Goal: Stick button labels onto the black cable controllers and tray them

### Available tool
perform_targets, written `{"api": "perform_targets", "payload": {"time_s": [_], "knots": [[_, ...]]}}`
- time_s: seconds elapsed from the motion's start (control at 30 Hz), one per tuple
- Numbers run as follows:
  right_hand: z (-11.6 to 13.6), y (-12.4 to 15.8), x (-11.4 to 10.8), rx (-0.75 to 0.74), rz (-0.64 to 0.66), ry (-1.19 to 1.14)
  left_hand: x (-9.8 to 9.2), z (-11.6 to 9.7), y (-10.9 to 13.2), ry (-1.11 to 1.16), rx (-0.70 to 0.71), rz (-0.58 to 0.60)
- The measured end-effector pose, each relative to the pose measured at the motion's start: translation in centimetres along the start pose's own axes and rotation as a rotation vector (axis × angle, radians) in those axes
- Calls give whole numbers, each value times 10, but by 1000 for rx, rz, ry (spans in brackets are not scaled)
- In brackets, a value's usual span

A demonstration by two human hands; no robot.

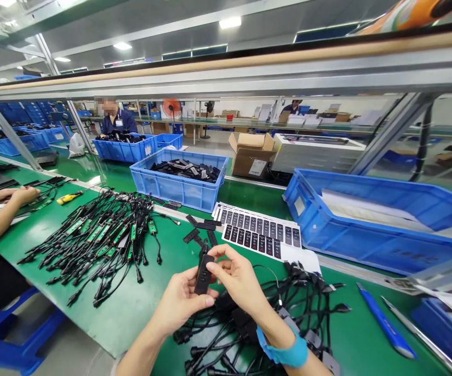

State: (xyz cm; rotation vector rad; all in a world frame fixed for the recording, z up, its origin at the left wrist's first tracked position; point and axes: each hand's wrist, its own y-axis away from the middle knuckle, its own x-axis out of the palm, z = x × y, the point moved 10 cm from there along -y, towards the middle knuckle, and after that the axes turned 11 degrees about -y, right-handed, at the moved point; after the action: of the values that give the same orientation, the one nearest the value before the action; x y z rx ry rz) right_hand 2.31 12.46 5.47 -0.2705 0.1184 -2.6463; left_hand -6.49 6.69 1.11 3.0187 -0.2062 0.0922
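A small black controller case (201, 279) with buttons on its face and a cable at its top end is held upright between my two hands. My left hand (179, 300) is closed round its lower left side, thumb near the bottom edge. The fingers and thumb of my right hand (236, 271) pinch it at the upper right; a blue band circles that wrist. Beneath my hands lies a heap of black cables with connectors (245, 326). Just beyond are loose black cover pieces (191, 236) and sheets of black button labels (253, 240).
Cables with green circuit boards (108, 230) cover the left bench. Behind stand a blue bin of black parts (179, 193) and a blue bin with white sheets (367, 235). Blue tweezers (384, 318) lie right. A co-worker's hands (14, 196) work at left; a screwdriver (69, 198) is nearby.
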Motion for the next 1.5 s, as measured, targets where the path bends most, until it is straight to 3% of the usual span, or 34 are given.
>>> {"api": "perform_targets", "payload": {"time_s": [0.3,0.47,0.63,0.9,1.03,1.13,1.23,1.37,1.5], "knots": [[-2,4,-7,24,10,-33,4,-4,1,-45,1,-25],[-13,3,-15,27,-51,-83,4,-7,4,-210,48,-62],[-21,2,-2,114,128,-127,11,-13,8,-504,126,-16],[-21,-1,-9,78,93,-200,15,-17,4,-662,185,-17],[-16,-3,-12,-30,46,-62,14,-12,0,-645,170,-36],[-13,-16,-11,-32,133,313,3,-11,-4,-570,106,-76],[-20,-37,-23,31,220,624,-25,-23,-9,-379,84,-197],[-34,-61,-56,88,120,835,-62,-42,-9,-246,92,-348],[-42,-60,-75,123,50,924,-70,-48,-9,-269,94,-330]]}}
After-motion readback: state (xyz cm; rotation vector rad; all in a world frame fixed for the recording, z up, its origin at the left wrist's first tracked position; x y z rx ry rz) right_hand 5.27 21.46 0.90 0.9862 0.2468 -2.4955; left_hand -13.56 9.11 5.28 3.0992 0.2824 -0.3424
